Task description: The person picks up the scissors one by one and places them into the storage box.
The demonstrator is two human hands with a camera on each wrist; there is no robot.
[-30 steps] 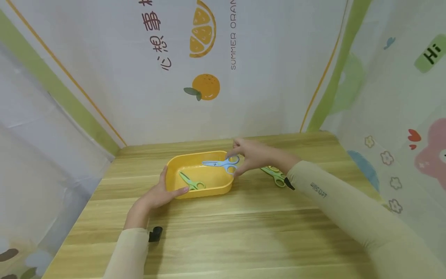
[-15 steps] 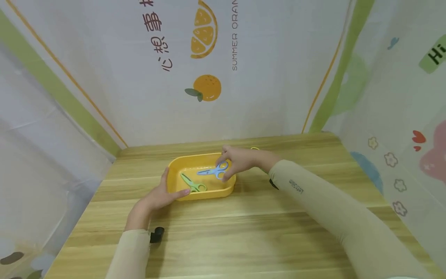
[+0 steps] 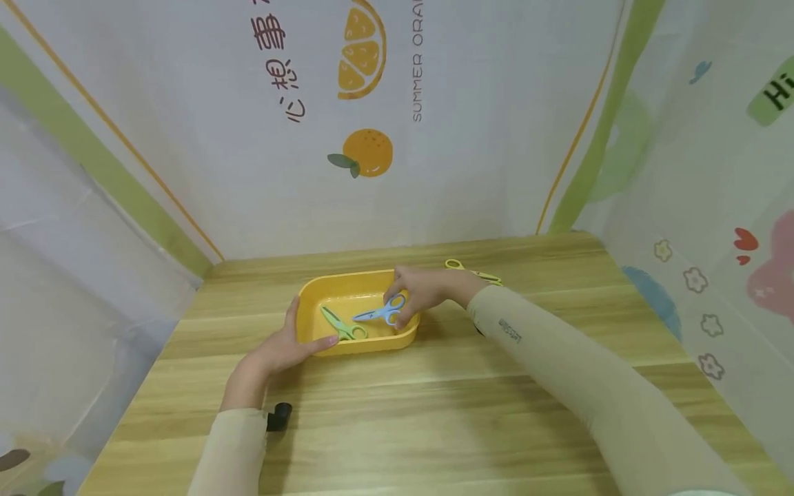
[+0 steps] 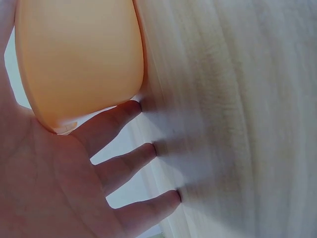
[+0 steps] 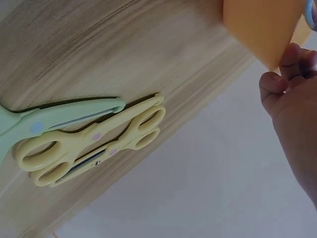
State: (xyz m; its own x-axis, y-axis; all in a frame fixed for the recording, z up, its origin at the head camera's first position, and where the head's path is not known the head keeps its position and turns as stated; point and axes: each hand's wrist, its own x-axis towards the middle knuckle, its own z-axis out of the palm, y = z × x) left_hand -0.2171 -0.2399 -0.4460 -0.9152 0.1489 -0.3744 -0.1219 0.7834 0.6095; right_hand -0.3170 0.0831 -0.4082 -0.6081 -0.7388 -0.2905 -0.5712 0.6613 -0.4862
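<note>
Here, the right hand (image 3: 422,288) pinches blue scissors (image 3: 371,315) inside a yellow tray (image 3: 366,346); the spread left hand (image 3: 282,348) touches it.

The wood-grained worktop (image 3: 397,427) stands before a pale backdrop (image 3: 490,151) printed with an orange (image 3: 368,153), an orange slice (image 3: 360,62) and lettering (image 3: 277,74), edged by green bands (image 3: 93,148) and thin orange lines; the whitish right-hand wall (image 3: 688,165) carries outlined flowers (image 3: 695,280), red hearts (image 3: 746,240) and a green "Hi" patch (image 3: 760,109), all in soft, even light

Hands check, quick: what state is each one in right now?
Left hand: open, spread against the yellow tray.
Right hand: closed, holding blue scissors by the handles.
</note>
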